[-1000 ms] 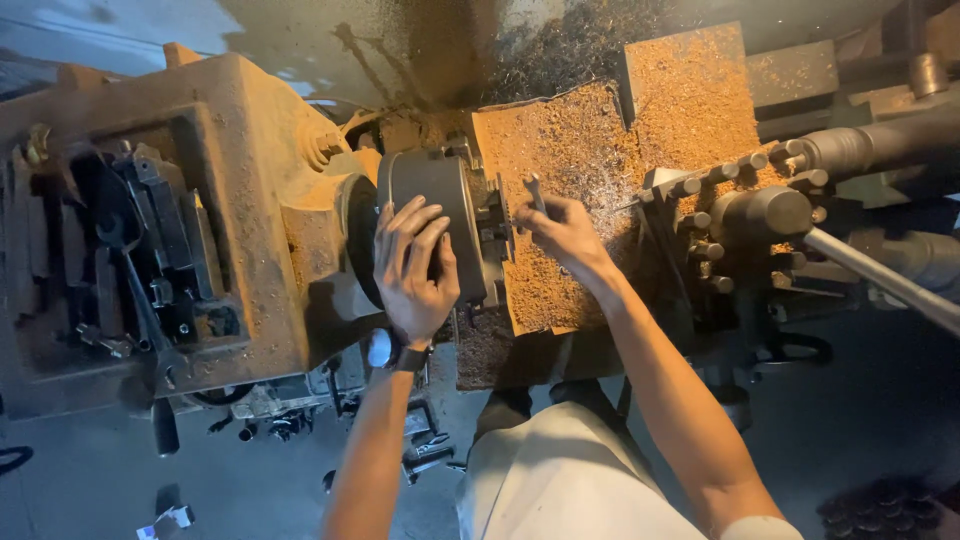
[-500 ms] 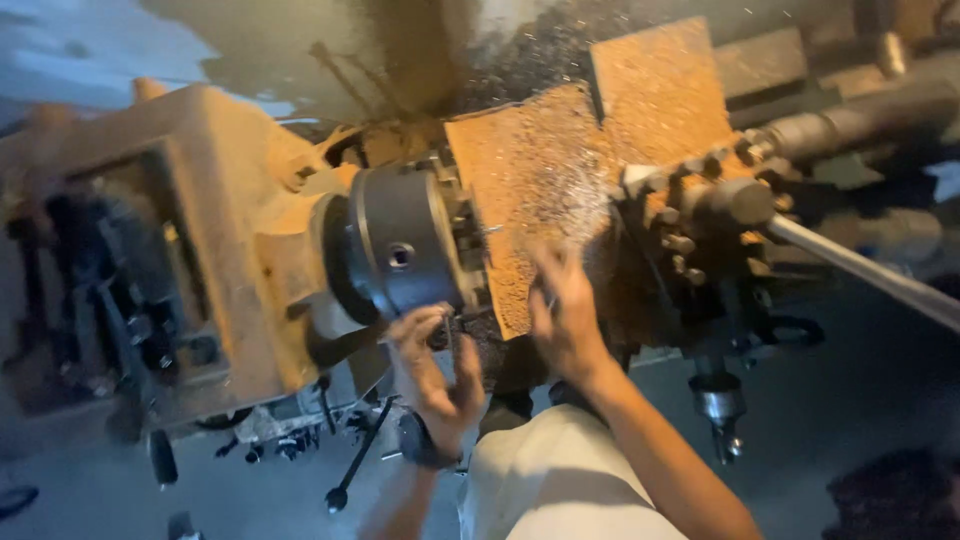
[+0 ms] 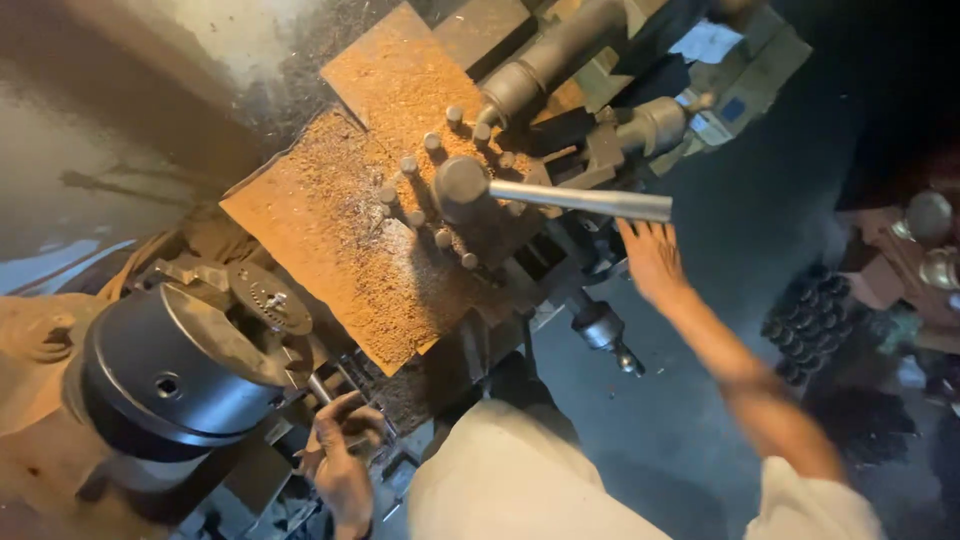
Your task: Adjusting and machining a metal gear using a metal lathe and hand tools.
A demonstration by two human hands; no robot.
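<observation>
I look down on an old lathe. Its dark round chuck (image 3: 170, 370) is at lower left, with a small toothed disc (image 3: 268, 298) beside it. My left hand (image 3: 340, 450) is low under the chuck, fingers curled around a thin metal rod or key; the grip is partly hidden. My right hand (image 3: 652, 262) is out to the right with fingers spread, holding nothing, just below the long shiny steel handle (image 3: 585, 200) of the bolt-studded tool post (image 3: 455, 190). A chip-covered brown plate (image 3: 340, 230) lies over the carriage.
A small crank handle (image 3: 605, 330) hangs below the carriage. Several dark round parts (image 3: 810, 315) are stacked on the floor at right, with brass-coloured pieces (image 3: 930, 240) beyond. My pale clothing (image 3: 520, 480) fills the bottom middle.
The view has swung right. My left hand dropped from the chuck face to beneath it. My right hand left the chip-covered plate and moved right, under the steel handle.
</observation>
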